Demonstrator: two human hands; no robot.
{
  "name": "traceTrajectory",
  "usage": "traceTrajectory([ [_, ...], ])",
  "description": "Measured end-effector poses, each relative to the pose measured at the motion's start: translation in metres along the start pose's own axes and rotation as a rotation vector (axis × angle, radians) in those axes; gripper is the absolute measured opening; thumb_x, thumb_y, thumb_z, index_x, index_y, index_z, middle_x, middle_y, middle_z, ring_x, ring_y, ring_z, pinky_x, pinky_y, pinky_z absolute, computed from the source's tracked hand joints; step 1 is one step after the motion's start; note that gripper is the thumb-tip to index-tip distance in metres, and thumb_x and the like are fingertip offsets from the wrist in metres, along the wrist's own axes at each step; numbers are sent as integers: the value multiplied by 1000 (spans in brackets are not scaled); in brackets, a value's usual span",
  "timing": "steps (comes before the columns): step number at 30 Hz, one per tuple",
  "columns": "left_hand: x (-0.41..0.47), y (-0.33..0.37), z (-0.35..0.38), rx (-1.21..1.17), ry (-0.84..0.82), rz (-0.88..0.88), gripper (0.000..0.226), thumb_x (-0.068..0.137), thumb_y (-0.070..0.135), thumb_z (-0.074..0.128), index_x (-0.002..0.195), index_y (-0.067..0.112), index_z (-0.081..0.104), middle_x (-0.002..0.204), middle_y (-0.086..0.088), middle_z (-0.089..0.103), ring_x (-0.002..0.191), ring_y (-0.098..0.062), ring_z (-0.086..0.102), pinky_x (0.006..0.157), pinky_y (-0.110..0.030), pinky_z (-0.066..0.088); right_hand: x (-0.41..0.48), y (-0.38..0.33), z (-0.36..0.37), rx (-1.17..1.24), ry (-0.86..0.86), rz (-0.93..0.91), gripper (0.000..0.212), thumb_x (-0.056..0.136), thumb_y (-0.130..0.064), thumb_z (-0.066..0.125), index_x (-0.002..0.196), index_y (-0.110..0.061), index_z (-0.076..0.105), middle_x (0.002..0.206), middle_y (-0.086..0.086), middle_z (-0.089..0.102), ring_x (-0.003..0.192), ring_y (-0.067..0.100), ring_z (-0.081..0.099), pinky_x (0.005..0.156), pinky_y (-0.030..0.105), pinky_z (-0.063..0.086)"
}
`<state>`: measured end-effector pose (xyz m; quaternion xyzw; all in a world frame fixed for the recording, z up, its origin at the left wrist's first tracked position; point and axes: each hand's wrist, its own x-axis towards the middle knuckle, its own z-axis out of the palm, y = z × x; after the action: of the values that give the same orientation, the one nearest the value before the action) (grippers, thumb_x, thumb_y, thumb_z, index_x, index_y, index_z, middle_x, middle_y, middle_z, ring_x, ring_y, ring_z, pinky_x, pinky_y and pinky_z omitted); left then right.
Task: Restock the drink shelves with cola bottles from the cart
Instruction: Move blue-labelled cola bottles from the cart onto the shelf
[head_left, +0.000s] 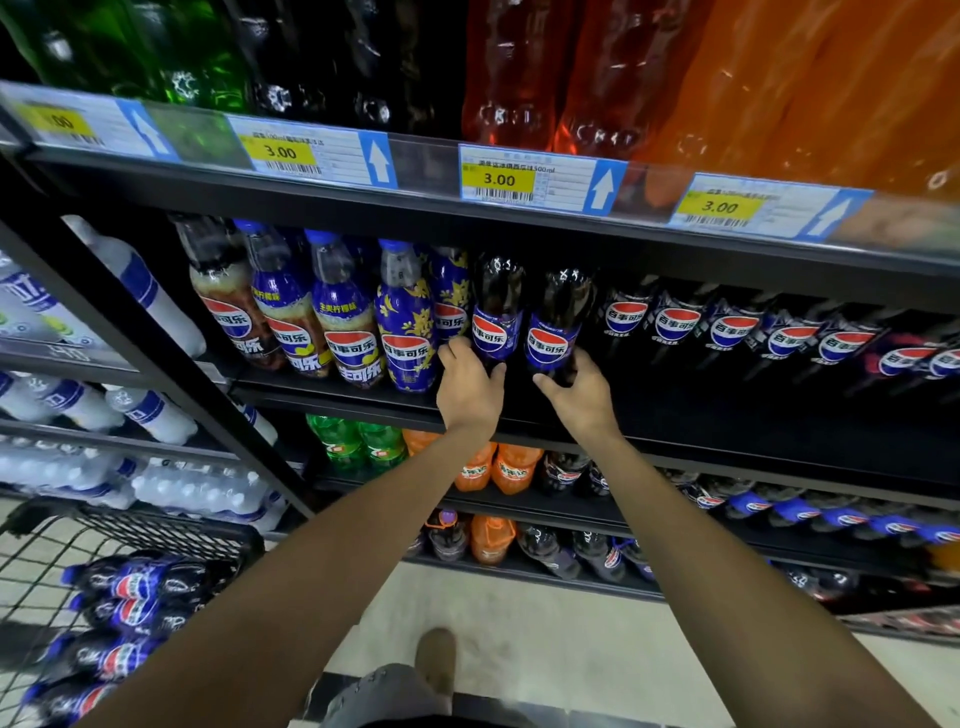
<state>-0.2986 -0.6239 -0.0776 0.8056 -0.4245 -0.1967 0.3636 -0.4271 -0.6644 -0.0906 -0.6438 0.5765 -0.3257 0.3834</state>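
Observation:
Two dark cola bottles stand side by side on the middle black shelf (322, 387). My left hand (469, 387) grips the base of the left cola bottle (496, 312). My right hand (576, 392) grips the base of the right cola bottle (558, 322). Both bottles stand nearly upright under the shelf above. To their left stand several blue-capped cola bottles (343, 312) with yellow and blue labels; to their right a row of dark cola bottles (727, 332). The wire cart (156, 535) at the lower left holds several cola bottles (130, 587) lying down.
The upper shelf carries green, black, red and orange bottles above yellow price tags (498, 179). Lower shelves hold green and orange soda bottles (478, 467) and more cola. White water bottles (150, 415) fill the rack at the left. My shoe (436, 660) is on the pale floor.

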Motion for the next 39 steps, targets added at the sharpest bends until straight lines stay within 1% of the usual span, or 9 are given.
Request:
traceTrajectory([
  [8, -1, -3, 1, 76, 15, 41, 50, 92, 27, 64, 128, 1, 40, 132, -15, 44, 104, -36, 59, 71, -35, 45, 3, -3, -1, -50, 2, -8, 51, 87, -22, 71, 132, -13, 50, 127, 3, 60, 119, 18, 54, 97, 28, 43],
  [12, -4, -4, -1, 127, 11, 76, 49, 95, 28, 58, 131, 2, 38, 131, -14, 46, 106, -34, 59, 73, -38, 48, 2, -6, -2, -82, 11, -3, 49, 86, -23, 72, 129, -11, 50, 124, 5, 61, 116, 20, 56, 97, 33, 46],
  [16, -5, -6, -4, 132, -14, 99, 46, 97, 26, 54, 132, 2, 36, 119, -14, 57, 104, -32, 60, 78, -43, 50, 2, -7, -3, -97, 14, 3, 48, 85, -24, 72, 126, -11, 52, 121, 5, 63, 111, 22, 58, 94, 36, 48],
  [19, -4, -4, -5, 114, -20, 83, 44, 97, 25, 55, 131, 2, 36, 115, -14, 59, 104, -32, 60, 80, -44, 48, 1, -7, -2, -93, 22, 23, 48, 85, -26, 73, 126, -12, 52, 121, 3, 63, 109, 22, 60, 93, 37, 50],
  [25, -2, -2, -10, 96, -52, 45, 44, 95, 26, 57, 128, 4, 38, 111, -14, 64, 104, -33, 61, 84, -48, 50, 0, -8, -3, -112, 14, 34, 50, 86, -28, 72, 128, -12, 51, 124, 3, 62, 110, 23, 59, 89, 32, 47],
  [32, -8, -8, -16, 33, -66, 31, 47, 94, 37, 58, 124, 6, 40, 108, -5, 67, 105, -27, 62, 78, -37, 45, -6, -16, -6, -172, -35, 49, 56, 89, -37, 67, 133, -9, 45, 130, 8, 57, 119, 26, 54, 95, 43, 47],
  [34, -12, -10, -21, 120, -80, 84, 46, 95, 39, 56, 124, 7, 41, 111, -5, 65, 105, -27, 61, 78, -38, 46, -12, -18, -9, -264, -41, 46, 53, 91, -41, 62, 128, -7, 47, 127, 9, 57, 115, 27, 56, 88, 40, 49],
  [36, -17, -12, -27, 291, -90, 196, 45, 96, 38, 54, 126, 8, 41, 116, -7, 61, 107, -27, 59, 79, -40, 47, -21, -20, -15, -471, -51, 9, 49, 94, -46, 55, 122, -6, 51, 121, 11, 57, 108, 28, 57, 77, 36, 47],
  [39, -29, -16, -38, 655, -129, 369, 47, 96, 40, 50, 131, 8, 40, 127, -10, 52, 117, -29, 51, 91, -41, 45, -38, -21, -20, -800, -130, -148, 48, 97, -45, 49, 126, -7, 51, 123, 11, 56, 115, 29, 53, 86, 40, 47],
])
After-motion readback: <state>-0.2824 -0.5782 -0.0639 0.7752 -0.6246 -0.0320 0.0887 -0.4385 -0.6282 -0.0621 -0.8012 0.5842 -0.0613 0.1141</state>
